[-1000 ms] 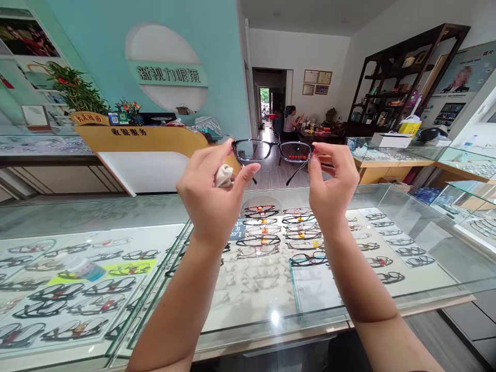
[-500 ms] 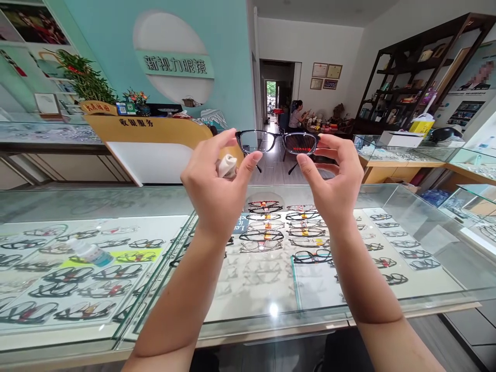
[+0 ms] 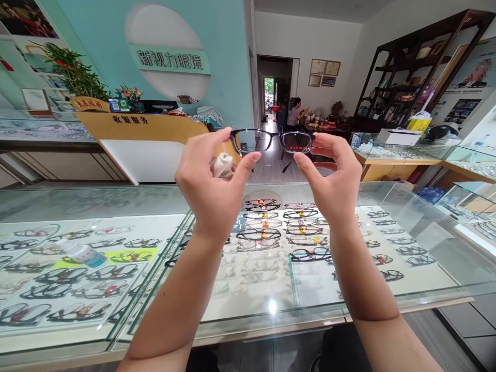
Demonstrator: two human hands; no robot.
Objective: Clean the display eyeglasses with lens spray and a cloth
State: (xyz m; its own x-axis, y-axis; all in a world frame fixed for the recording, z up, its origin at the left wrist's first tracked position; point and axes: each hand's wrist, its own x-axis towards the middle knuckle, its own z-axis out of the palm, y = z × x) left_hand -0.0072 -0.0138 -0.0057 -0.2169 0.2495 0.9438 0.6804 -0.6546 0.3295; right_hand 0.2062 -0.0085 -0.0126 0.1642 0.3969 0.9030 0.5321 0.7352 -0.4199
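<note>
the person holds a pair of glasses (image 3: 271, 141) up at about eye level, above a glass display counter (image 3: 391, 196). the glasses have a thin, glossy black frame with two rounded rectangular lenses; the lens on the right side carries a small red printed sticker. the two slim arms are unfolded and angle down and away from the lenses.

the left hand (image 3: 211, 183) pinches the left end of the frame between the thumb below and the forefinger above. tucked in the same hand, pressed against the palm by the other fingers, is a small crumpled cloth (image 3: 223, 165), pale and soft, bunched into a lump just beside the left lens.

the right hand (image 3: 333, 178) grips the right end of the frame the same way, forefinger curled over the top edge and thumb reaching up under the lens. both forearms are bare and rise from the bottom of the view.

below the hands, the counter has a smooth, reflective glass top with a bright light spot on it. under the glass, rows of frames (image 3: 287, 230) lie flat on pale trays, mostly dark and thin, some with red or yellow tags. a small plastic bottle (image 3: 81, 253) with a blue label lies on its side on the glass to the left.

farther back stands a curved desk (image 3: 143, 142), yellow on top and white below, against a turquoise wall. a dark wooden shelf (image 3: 406, 77) fills the right wall, and a person (image 3: 295, 113) sits at a table in the distance.
</note>
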